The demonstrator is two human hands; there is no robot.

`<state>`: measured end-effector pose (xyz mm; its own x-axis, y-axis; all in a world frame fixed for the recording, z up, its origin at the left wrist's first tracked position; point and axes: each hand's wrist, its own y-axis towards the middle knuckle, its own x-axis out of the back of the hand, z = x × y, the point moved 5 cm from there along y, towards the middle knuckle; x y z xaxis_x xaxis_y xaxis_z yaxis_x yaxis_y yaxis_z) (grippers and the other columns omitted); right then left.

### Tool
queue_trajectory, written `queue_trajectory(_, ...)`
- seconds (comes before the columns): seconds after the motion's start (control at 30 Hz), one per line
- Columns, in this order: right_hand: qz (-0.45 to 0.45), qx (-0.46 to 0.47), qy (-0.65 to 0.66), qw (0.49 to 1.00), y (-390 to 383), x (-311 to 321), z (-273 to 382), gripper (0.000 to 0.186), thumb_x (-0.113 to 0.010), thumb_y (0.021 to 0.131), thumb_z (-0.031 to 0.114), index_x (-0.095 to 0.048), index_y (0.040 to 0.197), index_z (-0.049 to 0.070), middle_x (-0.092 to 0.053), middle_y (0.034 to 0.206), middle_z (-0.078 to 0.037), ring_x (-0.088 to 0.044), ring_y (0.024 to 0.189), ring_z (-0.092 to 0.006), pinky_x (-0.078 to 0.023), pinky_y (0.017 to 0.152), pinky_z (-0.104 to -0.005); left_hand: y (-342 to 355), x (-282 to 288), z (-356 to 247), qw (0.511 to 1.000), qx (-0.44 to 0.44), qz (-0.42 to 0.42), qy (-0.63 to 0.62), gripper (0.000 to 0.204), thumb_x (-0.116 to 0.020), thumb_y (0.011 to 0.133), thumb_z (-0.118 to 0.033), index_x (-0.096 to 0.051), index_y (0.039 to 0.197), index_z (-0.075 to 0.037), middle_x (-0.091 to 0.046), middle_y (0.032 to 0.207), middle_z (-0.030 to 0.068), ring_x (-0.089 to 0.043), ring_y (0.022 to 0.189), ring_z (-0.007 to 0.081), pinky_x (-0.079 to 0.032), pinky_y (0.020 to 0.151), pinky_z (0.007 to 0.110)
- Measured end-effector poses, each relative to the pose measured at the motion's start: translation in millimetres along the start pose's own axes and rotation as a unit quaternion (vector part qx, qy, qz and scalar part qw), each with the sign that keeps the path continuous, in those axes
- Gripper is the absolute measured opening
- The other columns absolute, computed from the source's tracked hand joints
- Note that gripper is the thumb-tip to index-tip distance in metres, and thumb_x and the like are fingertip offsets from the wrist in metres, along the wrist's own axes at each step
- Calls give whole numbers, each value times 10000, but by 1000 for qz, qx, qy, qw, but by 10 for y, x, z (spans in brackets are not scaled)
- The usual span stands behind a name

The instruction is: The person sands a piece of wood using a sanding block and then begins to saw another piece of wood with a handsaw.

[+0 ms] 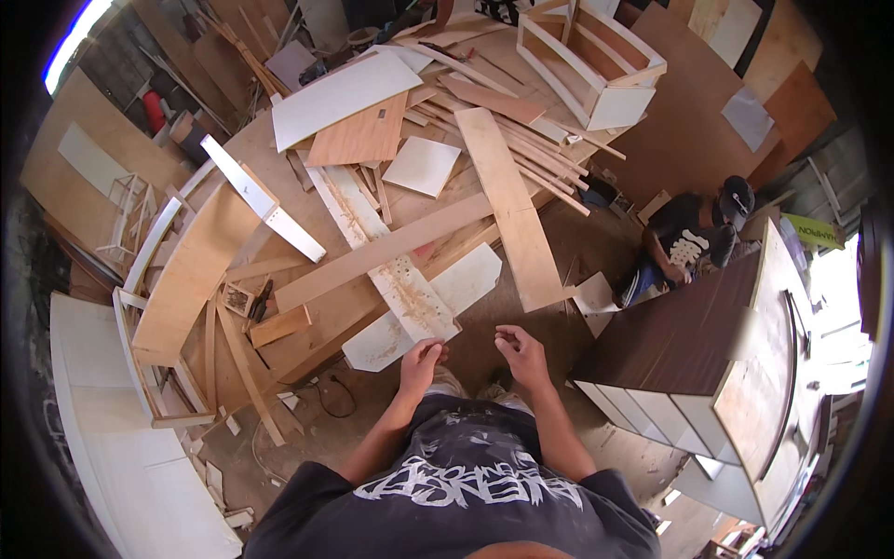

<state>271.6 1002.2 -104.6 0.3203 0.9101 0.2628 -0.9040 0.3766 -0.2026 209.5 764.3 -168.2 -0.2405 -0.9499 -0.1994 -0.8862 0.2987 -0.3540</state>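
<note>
My left hand (424, 363) is in front of me, just below the near end of a long white board (414, 298) marked with brown glue or dust. Its fingers are curled together, and whatever they may hold is too small to make out. To its right, my right hand (523, 358) hovers over the floor, fingers loosely bent, a gap between thumb and forefinger and nothing visible between them. The white board lies across a pale panel with cut corners (475, 279), which juts past the workbench edge. A plain wooden plank (507, 210) rests farther right.
Several wood strips (549, 158), a white square panel (423, 167) and a narrow drawer-like frame (596, 65) lie on the workbench (279, 200). At right a person in a dark cap (694, 233) crouches behind a dark brown cabinet (670, 349). A curved wooden piece (200, 270) stands left.
</note>
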Motion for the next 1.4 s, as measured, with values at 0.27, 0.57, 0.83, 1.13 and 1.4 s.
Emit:
queue_trajectory(0.27,87,18,-44,995,1023,244,-47,315,-696,950,212,-691,1197,16,-752,1071,-135,-729,974,-213,-559,852,-327,402,-281,-178,997,-12,-77,-25,284,-584,1034,-174,-658,1224,24,-721,1049,99,-692,914,165,-546,848,292)
queue_trajectory(0.57,169,46,-89,980,1834,235,366,324,-689,948,178,-672,1215,-6,-740,1053,-158,-724,961,-227,-559,852,-340,1439,-631,-304,992,-42,-117,-33,266,-595,1020,-155,-667,1199,29,-720,1014,98,-678,892,155,-541,827,294)
queue_trajectory(0.83,142,143,-229,952,2723,47,276,487,-714,858,111,-592,1321,23,-641,1236,-197,-634,1121,-350,-509,977,-431,2014,-666,-351,983,-23,-160,87,282,-629,994,-157,-666,1193,38,-734,1038,111,-695,952,158,-544,869,298)
queue_trajectory(1.13,163,225,-417,865,3776,-469,62,703,-724,769,70,-552,1424,260,-442,1515,-98,-462,1265,-391,-436,1083,-472,2218,-722,-422,956,-7,-224,190,263,-648,997,-162,-671,1193,11,-739,1035,109,-699,954,164,-541,873,296)
queue_trajectory(1.4,189,241,-432,849,4279,-733,158,590,-729,775,95,-594,1340,200,-456,1494,-68,-470,1304,-350,-432,1059,-500,2087,-816,-322,963,40,-247,97,267,-629,1010,-151,-661,1221,10,-751,1028,115,-702,926,166,-549,865,307)
